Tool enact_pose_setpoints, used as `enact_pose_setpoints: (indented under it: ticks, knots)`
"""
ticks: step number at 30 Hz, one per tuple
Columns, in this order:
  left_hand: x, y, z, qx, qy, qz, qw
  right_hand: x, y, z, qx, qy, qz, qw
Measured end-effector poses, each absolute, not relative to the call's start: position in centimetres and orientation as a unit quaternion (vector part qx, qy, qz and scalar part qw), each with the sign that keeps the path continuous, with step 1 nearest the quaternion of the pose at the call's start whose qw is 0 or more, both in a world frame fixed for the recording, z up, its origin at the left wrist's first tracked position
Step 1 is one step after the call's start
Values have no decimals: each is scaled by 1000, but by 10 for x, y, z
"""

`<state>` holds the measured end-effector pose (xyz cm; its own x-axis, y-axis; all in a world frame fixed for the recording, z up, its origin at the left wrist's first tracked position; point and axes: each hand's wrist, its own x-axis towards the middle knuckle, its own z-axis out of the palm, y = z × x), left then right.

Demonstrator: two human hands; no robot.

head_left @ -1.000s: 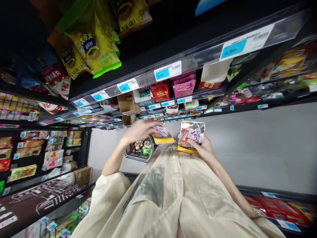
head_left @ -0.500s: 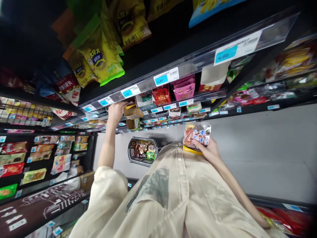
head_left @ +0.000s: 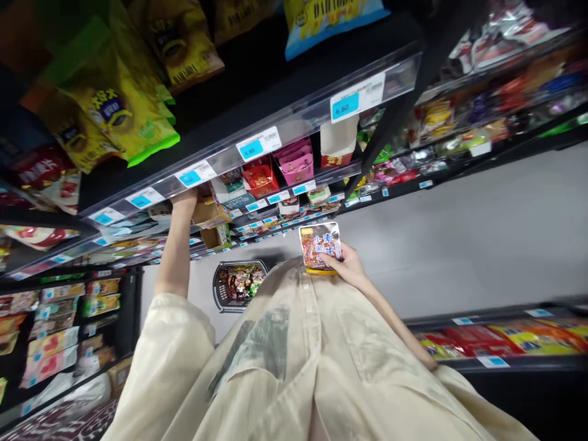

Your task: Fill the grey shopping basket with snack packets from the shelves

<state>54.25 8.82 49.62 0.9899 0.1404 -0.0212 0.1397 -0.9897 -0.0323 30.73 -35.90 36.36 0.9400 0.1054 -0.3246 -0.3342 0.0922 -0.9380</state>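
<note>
At chest, right hand (head_left: 350, 268) gripping snack packet (head_left: 320, 247), left hand (head_left: 185, 199) on shelf (head_left: 294, 116)

- Dark shelves (head_left: 294, 79) fill the top and the left side, packed with snacks.
- Yellow bags (head_left: 114, 116) sit on the top shelf.
- Blue price tags (head_left: 257, 146) run along the clear shelf edges.
- Pink boxes (head_left: 296, 165) stand lower down.
- The floor (head_left: 468, 233) is plain grey.
- A low shelf (head_left: 496, 343) on the right holds red and yellow packs.
</note>
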Motion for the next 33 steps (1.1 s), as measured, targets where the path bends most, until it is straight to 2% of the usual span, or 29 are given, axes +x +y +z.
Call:
enact_pose_setpoints:
  ticks: [5, 8, 10, 14, 18, 20, 22, 27, 29, 33]
  knots:
    - [502, 64, 509, -988, -125, -84, 41, 314, -359, 370, -654, 91, 163, 733]
    - [453, 32, 521, -989, -74, -129, 24, 319, -357, 375, -646, 58, 205, 733]
    - [417, 5, 527, -990, 12, -137, -20, 324, -350, 381, -645, 11, 232, 728]
    - [362, -48, 523, -971, 192, 22, -142, 333, -321, 396, -680, -119, 263, 674]
    - [341, -64, 514, -949, 157, 214, -172, 341, -291, 412, -728, -224, 278, 585]
    - [337, -50, 518, -949, 121, 240, -167, 345, -284, 414, -717, -240, 282, 590]
    - [336, -23, 529, -965, 89, 187, -164, 348, -284, 409, -687, -228, 285, 628]
    - [361, 60, 571, -989, -59, -114, -80, 354, -299, 378, -639, -144, 305, 691]
    - [380, 76, 585, -987, -71, -139, -38, 354, -307, 366, -645, -126, 303, 690]
    - [405, 70, 594, -995, -48, -61, 62, 352, -320, 354, -682, -123, 285, 662]
